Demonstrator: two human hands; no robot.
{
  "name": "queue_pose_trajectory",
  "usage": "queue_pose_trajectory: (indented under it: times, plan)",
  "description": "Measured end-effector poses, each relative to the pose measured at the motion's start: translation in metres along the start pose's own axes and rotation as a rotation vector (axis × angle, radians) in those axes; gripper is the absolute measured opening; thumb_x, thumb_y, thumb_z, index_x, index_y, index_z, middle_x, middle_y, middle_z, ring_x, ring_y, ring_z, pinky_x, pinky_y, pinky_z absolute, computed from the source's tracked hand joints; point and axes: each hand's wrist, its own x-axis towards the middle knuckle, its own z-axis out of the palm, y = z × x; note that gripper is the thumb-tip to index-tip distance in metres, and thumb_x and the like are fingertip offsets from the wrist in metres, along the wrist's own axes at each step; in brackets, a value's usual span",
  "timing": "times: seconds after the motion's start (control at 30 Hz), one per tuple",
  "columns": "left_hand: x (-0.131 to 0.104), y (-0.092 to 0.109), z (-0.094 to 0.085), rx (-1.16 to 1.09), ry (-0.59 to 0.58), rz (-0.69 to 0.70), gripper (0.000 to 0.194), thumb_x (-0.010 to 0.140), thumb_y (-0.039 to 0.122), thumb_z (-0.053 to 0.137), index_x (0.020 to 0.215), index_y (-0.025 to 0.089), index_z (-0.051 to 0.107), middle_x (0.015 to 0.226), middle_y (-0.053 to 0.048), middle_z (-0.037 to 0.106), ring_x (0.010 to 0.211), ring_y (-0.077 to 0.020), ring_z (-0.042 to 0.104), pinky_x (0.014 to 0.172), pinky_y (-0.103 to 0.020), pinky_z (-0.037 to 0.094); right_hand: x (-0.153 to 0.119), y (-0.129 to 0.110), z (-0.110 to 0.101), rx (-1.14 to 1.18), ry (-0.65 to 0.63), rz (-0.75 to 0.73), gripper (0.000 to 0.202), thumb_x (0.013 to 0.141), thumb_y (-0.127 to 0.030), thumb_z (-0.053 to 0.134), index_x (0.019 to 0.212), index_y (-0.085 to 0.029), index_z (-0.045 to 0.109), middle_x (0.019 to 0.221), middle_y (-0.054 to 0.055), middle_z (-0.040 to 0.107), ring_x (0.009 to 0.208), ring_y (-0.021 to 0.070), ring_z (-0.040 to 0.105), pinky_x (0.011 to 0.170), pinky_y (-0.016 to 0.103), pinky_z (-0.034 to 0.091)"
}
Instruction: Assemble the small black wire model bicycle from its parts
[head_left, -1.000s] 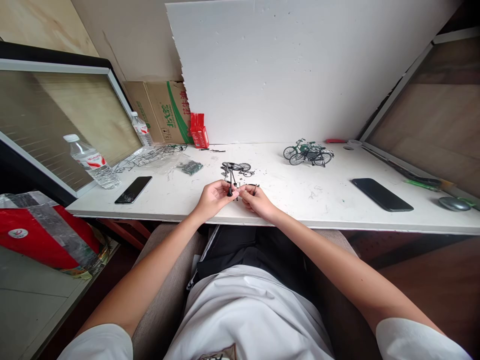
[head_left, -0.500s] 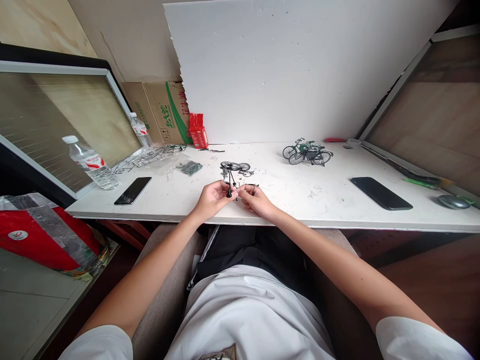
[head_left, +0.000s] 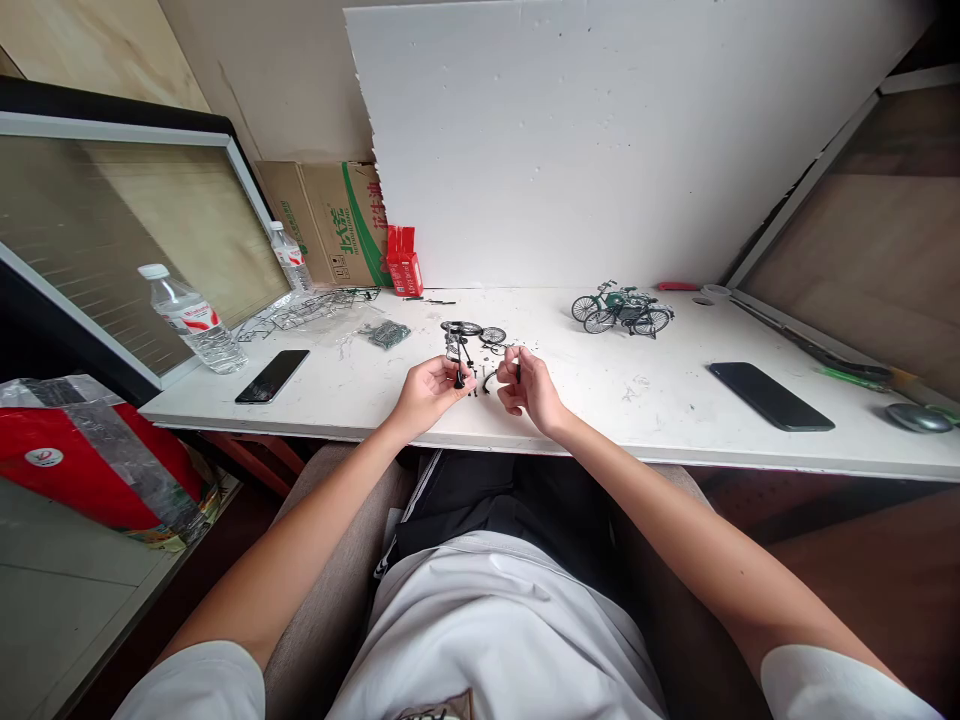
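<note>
My left hand point(head_left: 429, 398) pinches a thin black model bicycle frame point(head_left: 466, 352) near the front of the white table point(head_left: 585, 400). To its right, my right hand point(head_left: 531, 388) is raised with bent fingers around a small dark piece point(head_left: 518, 372), too small to name. The two hands are apart. Just beyond them lie black model wheels point(head_left: 493, 335) and small dark parts. A curved black part point(head_left: 489, 382) shows between the hands. Farther back on the right stand model bicycles point(head_left: 621, 308), one green and one black.
Two phones point(head_left: 272, 377) point(head_left: 771, 396) lie left and right. Water bottles point(head_left: 196, 322), part frames point(head_left: 315, 310), a bag of green parts point(head_left: 389, 334), a red box point(head_left: 404, 262) and a carton point(head_left: 330, 220) are at the left. A mouse point(head_left: 919, 418) is far right.
My right hand has moved right, away from my left hand, and its fingers have lifted. My left hand still holds the black frame. The whole view has shifted slightly.
</note>
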Motion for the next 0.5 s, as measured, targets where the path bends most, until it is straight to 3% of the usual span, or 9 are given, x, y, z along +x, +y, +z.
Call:
queue_pose_trajectory:
  times: [0.13,0.33,0.5]
  plan:
    - [0.001,0.001,0.0,-0.005,0.016,0.005,0.041,0.073,0.043,0.094,0.091,0.015,0.069,0.094,-0.007,0.072,0.089,-0.018,0.067,0.09,-0.034,0.056,-0.002,-0.004,0.001,-0.166,0.055,-0.062,0.047,0.099,-0.071,0.053,0.092,-0.027,0.037,0.08,-0.006,0.036,0.054,0.0092,0.031,0.047,0.023,0.026]
    - [0.001,0.001,-0.002,0.005,0.036,0.026,0.041,0.074,0.042,0.094,0.094,0.016,0.07,0.094,-0.007,0.071,0.09,-0.0184,0.067,0.089,-0.034,0.056,-0.008,-0.016,0.002,-0.354,0.01,-0.235,0.045,0.099,-0.068,0.06,0.096,-0.024,0.054,0.072,-0.003,0.05,0.058,0.012,0.047,0.053,0.026,0.042]
    - [0.001,0.0,-0.003,0.013,0.038,0.045,0.038,0.076,0.041,0.093,0.093,0.016,0.07,0.096,-0.007,0.071,0.092,-0.0188,0.067,0.091,-0.035,0.056,-0.008,-0.028,-0.002,-0.508,0.125,-0.431,0.041,0.094,-0.061,0.073,0.095,-0.02,0.072,0.091,0.007,0.068,0.073,0.0166,0.061,0.056,0.029,0.046]
